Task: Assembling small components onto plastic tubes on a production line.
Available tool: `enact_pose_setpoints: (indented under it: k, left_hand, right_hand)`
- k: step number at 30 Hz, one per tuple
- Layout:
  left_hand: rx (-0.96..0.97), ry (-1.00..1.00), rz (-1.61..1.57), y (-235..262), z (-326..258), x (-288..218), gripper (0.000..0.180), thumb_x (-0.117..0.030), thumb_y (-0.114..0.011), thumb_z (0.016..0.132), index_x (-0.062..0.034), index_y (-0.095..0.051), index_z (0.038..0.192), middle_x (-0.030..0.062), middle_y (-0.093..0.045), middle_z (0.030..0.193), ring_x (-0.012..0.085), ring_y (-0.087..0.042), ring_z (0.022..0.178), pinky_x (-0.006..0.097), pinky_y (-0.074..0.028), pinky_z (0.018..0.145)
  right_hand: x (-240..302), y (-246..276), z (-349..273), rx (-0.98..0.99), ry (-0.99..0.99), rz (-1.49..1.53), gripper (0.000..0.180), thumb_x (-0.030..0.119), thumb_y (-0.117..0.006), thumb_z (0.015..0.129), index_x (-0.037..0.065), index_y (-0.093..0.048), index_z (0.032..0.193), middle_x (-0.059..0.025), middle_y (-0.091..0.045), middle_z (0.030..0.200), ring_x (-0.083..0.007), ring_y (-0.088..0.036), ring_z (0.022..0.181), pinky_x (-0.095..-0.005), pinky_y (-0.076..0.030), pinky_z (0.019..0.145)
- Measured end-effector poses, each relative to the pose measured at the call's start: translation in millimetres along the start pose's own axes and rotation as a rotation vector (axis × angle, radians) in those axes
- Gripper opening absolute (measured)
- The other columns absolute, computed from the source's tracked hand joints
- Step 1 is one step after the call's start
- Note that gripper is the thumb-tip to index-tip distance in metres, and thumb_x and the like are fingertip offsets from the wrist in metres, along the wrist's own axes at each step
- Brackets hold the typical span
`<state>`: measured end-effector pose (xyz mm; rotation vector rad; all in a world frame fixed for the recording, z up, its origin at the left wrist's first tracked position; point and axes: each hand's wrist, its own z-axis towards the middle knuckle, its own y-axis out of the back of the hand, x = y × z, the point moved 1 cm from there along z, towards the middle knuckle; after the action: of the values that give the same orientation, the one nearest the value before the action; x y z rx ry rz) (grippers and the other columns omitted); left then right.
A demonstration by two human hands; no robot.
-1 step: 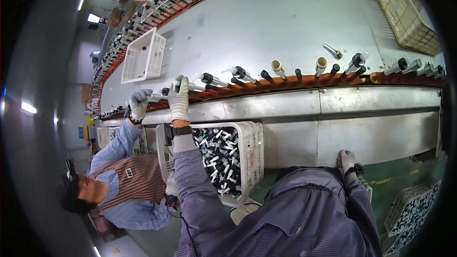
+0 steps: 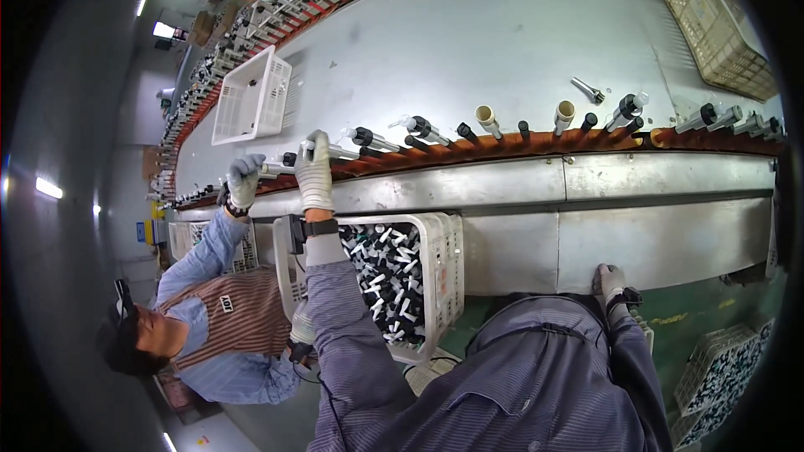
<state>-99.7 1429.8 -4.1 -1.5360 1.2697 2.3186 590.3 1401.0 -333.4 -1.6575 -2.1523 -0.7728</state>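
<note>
left hand [image 2: 316, 169] is gripping a black-and-white pump part [image 2: 335, 151] on the orange rail [image 2: 502, 146], center-left of frame, while right hand [image 2: 610, 281] rests loosely open, empty, lower right.

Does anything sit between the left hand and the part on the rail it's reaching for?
Nothing visible does. The left hand is already on a part at the orange rail. A co-worker's hand works beside it, apart.

bright overhead light, sharp (edges bend, darken)

Black-and-white pump part [image 2: 331, 151] lying tilted on orange conveyor rail [image 2: 502, 144].
</note>
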Motion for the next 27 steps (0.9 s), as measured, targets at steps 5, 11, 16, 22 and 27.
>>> enact_pose_setpoints:
  k: [5, 11, 16, 22, 27]
  left_hand:
    - [-0.210, -0.029, -0.134, -3, 30, 22, 0.029, -0.024, -0.049, 0.098, -0.0027, -0.065, 0.110, 0.0110, -0.069, 0.087, 0.0228, -0.065, 0.084, 0.035, -0.050, 0.076]
    - [-0.381, -0.131, -0.133, 24, 68, 61, 0.037, -0.029, -0.054, 0.091, 0.0035, -0.061, 0.076, 0.0105, -0.065, 0.072, 0.0206, -0.060, 0.062, 0.034, -0.049, 0.063]
    - [-0.453, -0.104, -0.376, 42, 120, 105, 0.035, -0.030, -0.058, 0.090, 0.0023, -0.057, 0.078, 0.0091, -0.059, 0.071, 0.0214, -0.064, 0.064, 0.034, -0.050, 0.061]
    - [-0.486, -0.093, -0.406, 66, 122, 144, 0.030, -0.027, -0.061, 0.090, 0.0026, -0.062, 0.082, 0.0086, -0.062, 0.072, 0.0195, -0.060, 0.061, 0.033, -0.051, 0.059]
    - [-0.397, -0.194, -0.202, 120, 108, 195, 0.021, -0.023, -0.059, 0.091, -0.0028, -0.065, 0.090, 0.0058, -0.063, 0.082, 0.0191, -0.057, 0.077, 0.036, -0.047, 0.071]
  right_hand:
    - [-4, -29, 9, -0.079, -0.003, -0.153, 0.028, 0.028, -0.054, 0.090, 0.005, -0.061, 0.075, -0.0045, -0.056, 0.055, -0.0180, -0.054, 0.043, -0.0325, -0.044, 0.041]
    - [-12, -69, 37, -0.141, -0.005, -0.142, 0.029, 0.031, -0.055, 0.091, 0.006, -0.062, 0.076, -0.0041, -0.057, 0.057, -0.0167, -0.053, 0.044, -0.0317, -0.042, 0.041]
    - [-23, -103, 62, -0.111, 0.027, -0.090, 0.028, 0.030, -0.054, 0.091, 0.009, -0.062, 0.075, -0.0036, -0.057, 0.057, -0.0164, -0.051, 0.043, -0.0315, -0.041, 0.040]
    - [-49, -106, 37, -0.216, 0.050, -0.196, 0.031, 0.030, -0.052, 0.090, 0.010, -0.059, 0.068, -0.0023, -0.056, 0.056, -0.0151, -0.051, 0.043, -0.0311, -0.040, 0.039]
    - [-94, -61, 74, -0.328, 0.580, -0.902, 0.030, 0.028, -0.049, 0.092, 0.003, -0.065, 0.088, -0.0189, -0.066, 0.073, -0.0367, -0.064, 0.067, -0.0456, -0.051, 0.063]
